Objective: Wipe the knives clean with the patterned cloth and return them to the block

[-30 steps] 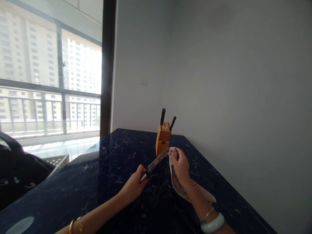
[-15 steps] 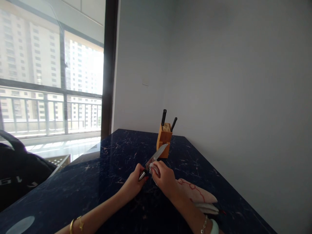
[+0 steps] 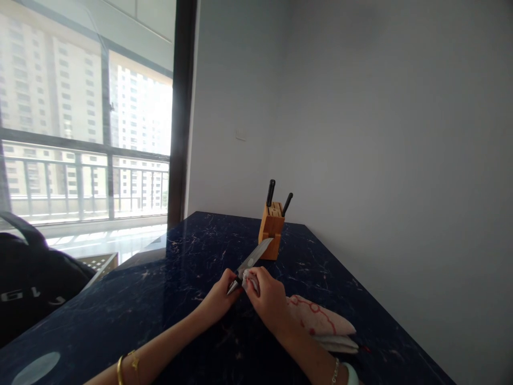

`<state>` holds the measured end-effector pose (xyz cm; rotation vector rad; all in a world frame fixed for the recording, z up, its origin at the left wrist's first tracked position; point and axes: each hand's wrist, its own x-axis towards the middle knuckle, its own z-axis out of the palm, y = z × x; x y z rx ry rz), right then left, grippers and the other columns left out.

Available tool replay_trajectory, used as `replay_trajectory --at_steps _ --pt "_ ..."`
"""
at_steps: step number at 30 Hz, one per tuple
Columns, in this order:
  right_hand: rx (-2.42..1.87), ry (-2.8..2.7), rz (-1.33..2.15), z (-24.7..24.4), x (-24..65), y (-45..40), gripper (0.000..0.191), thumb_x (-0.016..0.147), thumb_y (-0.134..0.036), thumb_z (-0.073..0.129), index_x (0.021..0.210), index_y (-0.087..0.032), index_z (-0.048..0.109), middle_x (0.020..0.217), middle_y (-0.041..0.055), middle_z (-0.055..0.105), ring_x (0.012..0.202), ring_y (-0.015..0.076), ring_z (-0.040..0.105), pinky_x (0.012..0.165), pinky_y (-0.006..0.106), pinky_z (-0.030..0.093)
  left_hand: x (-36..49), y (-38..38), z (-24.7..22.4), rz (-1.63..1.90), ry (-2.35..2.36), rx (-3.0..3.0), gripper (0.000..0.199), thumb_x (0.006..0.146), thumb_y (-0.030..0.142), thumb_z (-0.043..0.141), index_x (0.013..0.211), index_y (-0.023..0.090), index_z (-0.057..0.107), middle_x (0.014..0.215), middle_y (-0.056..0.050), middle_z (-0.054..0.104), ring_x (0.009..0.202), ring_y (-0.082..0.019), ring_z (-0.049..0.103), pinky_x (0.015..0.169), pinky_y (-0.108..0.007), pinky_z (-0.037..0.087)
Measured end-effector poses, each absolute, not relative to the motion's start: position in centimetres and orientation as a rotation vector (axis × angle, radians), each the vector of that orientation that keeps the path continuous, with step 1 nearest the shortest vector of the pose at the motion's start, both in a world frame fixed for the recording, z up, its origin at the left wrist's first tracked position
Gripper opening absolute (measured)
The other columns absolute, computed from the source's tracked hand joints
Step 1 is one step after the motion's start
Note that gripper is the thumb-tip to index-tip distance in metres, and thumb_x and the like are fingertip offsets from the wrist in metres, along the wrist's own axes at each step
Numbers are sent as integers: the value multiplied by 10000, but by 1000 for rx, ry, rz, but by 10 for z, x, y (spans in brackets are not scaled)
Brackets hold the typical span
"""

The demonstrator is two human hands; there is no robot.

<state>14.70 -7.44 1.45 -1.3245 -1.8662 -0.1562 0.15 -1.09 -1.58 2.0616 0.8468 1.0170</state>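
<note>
Dark veined-stone table (image 3: 132,289), grey wall (image 3: 380,133) beside it, balcony window (image 3: 88,107) to the left. Kitchen knife (image 3: 253,260): blade slants away, up and right, toward a wooden knife block (image 3: 271,229); handle mostly hidden, left hand (image 3: 218,297) clamped around it. Right hand (image 3: 270,299), just beside, pinches a pink-patterned cloth (image 3: 318,318) onto the blade's base; the rest trails across the table.

knife block (image 3: 271,231) ahead, towel (image 3: 320,320) on rt

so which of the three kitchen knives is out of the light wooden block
The long steel-bladed kitchen knife held in the left hand; the other two black-handled knives stand in the light wooden block.
</note>
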Motion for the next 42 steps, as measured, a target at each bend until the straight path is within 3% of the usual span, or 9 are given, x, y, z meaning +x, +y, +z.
replay_trajectory --at_steps 6,19,24,38,42 --pt "-1353 -1941 -139 11 145 -74 175 820 -162 421 956 -241 498 909 -14 576 819 124 563 696 209 387 -2 -20 -6 998 817 2192 39 790 223 420 812 212 391 711 24 562 666 -136 540 605 -214 364" --pt "-1406 -1954 -181 12 143 -78 118 830 -169 425 893 -232 503 853 -22 581 765 121 568 653 212 381 -3 -20 -7 961 847 2321 71 813 160 380 846 223 374 773 -6 580 734 -156 569 659 -225 371" --pt "-1357 -1930 -174 9 143 -76 151 817 -151 431 931 -224 497 884 -9 583 833 123 564 722 210 386 -1 -19 -12 950 823 2297 90 802 140 381 840 218 360 768 -3 577 717 -149 567 639 -221 374" --pt "-1419 -1914 -163 7 144 -72 163 794 -144 441 905 -235 519 862 -1 579 788 135 572 682 213 403 -3 -16 -13 914 812 2315 121 779 106 371 818 220 367 734 10 572 683 -143 564 613 -214 360" --pt "-1386 -1915 -174 6 146 -70 184 799 -141 433 939 -235 509 891 4 568 838 140 558 735 223 403 -1 -16 -13 940 797 2272 115 779 111 371 812 221 359 739 15 574 683 -134 558 620 -206 368"
